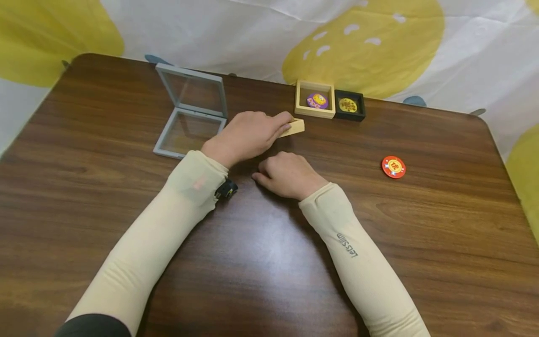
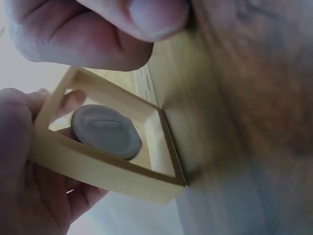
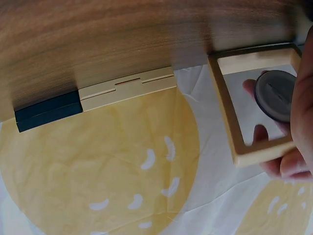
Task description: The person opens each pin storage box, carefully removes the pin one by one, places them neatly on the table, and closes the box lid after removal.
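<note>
My left hand (image 1: 249, 133) grips a small light-wood display frame (image 1: 297, 128) above the table. The left wrist view shows fingers on both sides of the frame (image 2: 98, 169); a grey round disc (image 2: 106, 132) with a slot-like mark sits in its see-through middle. The right wrist view also shows this frame (image 3: 227, 112) and the disc (image 3: 276, 95). Just below it, my right hand (image 1: 290, 174) stays low over the table, fingers loosely curled, holding nothing visible. Its curled fingers appear close up in the left wrist view.
A grey hinged display frame (image 1: 165, 135) stands opened at the back left. At the back edge sit a light-wood frame (image 1: 315, 112) with a purple-and-yellow disc and a black frame (image 1: 354, 117) with a gold disc. A red round chip (image 1: 394, 167) lies on the right.
</note>
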Motion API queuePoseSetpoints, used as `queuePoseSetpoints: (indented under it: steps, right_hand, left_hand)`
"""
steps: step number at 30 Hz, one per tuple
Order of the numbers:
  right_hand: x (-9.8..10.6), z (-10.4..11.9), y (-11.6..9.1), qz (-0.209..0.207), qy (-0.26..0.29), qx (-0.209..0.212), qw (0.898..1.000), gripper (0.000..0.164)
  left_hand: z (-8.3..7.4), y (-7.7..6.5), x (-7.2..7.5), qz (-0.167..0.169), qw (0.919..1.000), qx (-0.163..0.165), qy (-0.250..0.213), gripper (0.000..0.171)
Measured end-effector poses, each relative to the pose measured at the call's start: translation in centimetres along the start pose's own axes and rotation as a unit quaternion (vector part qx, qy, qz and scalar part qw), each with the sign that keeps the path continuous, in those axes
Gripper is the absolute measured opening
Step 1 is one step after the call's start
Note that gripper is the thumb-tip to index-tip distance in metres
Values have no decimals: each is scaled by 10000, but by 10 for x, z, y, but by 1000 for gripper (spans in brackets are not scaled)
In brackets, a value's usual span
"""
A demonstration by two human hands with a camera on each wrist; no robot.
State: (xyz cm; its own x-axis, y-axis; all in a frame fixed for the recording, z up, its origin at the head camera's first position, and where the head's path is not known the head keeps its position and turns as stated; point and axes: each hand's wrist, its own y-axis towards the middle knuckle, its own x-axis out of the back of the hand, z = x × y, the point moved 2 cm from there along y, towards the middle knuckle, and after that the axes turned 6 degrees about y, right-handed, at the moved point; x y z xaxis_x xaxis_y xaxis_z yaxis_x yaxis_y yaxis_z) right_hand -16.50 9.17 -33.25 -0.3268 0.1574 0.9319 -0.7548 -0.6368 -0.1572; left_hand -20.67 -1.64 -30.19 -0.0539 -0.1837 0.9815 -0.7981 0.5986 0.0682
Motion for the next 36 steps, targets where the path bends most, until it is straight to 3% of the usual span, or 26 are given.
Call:
queuePoseSetpoints:
  steps: [8, 16, 20, 25, 30, 36]
  right_hand:
    - [0, 1, 1, 55, -76, -17, 10000, 32]
    - [-1, 1, 1, 2, -49, 51, 10000, 29]
    - [0, 2, 1, 29, -63, 40, 10000, 30]
    - [0, 2, 1, 35, -130, 26, 9999, 32]
    - [0, 3, 1, 41, -115, 38, 9999, 31]
    - [-1, 2, 1, 46, -55, 37, 10000, 29]
  left_hand:
    - [8, 2, 1, 290, 9965, 563, -553, 45]
    - [11, 1, 2, 483, 9950, 663, -562, 47]
    - [13, 0, 4, 689, 9940, 424, -739, 47]
    - [15, -4, 10, 1152, 9887, -34, -961, 27]
    - [14, -7, 12, 1524, 9823, -507, -961, 23]
    - [14, -9, 12, 1756, 9770, -708, -984, 39]
